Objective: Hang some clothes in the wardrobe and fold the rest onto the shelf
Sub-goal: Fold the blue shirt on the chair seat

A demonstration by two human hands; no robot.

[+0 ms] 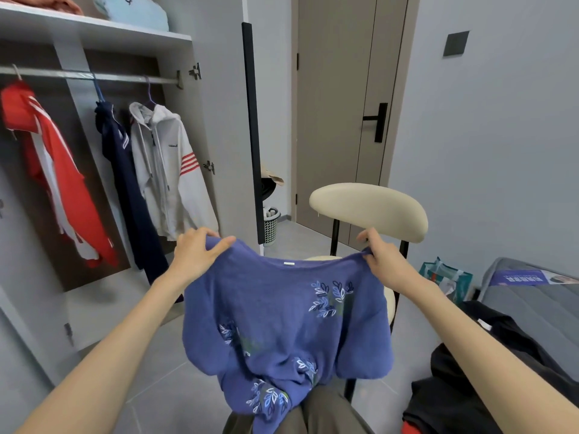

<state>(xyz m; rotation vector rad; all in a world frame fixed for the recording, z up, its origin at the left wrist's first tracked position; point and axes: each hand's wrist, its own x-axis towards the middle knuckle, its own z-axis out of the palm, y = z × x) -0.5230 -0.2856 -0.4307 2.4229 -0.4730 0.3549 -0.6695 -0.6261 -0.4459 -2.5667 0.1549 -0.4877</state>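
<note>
Item in hand: blue embroidered sweater (282, 324), held up by its shoulders over the cream chair (369, 208); left hand (197, 255) and right hand (380, 258) each pinch one shoulder.

Done: red jacket (53, 170), navy garment (125, 170), white hooded jacket (166, 164) hung on the rail (94, 76); folded pale-blue garment (131, 10) on the shelf (94, 29).

Outstanding, apparently: this sweater; dark clothes (488, 364) on the bed.

No legible text; small chest logo on white jacket (163, 158) unreadable.
</note>
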